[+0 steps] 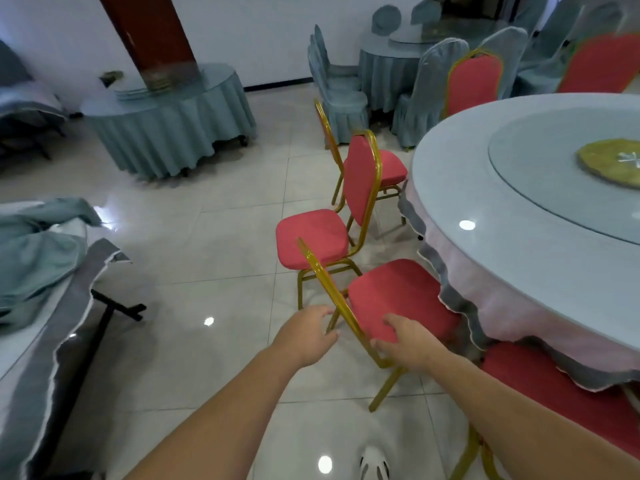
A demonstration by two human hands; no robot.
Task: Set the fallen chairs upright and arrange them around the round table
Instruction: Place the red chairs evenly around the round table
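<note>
Red cushion, gold frame: chair (398, 292) upright at near edge of round table (519, 237), seat front just under tablecloth (485, 306) hem. My right hand (407, 342) curled round backrest frame low down, by seat's rear edge. My left hand (306, 336) at backrest's outer side, fingers half bent; cannot tell if gripping. Second chair (311, 237) farther along table edge, back toward table. Third chair (388, 168) beyond, seat toward table. Grey-blue covered chairs (429, 84) behind table's far side.

text: none legible | labels: none | brands: none | numbers: none | signs: none
</note>
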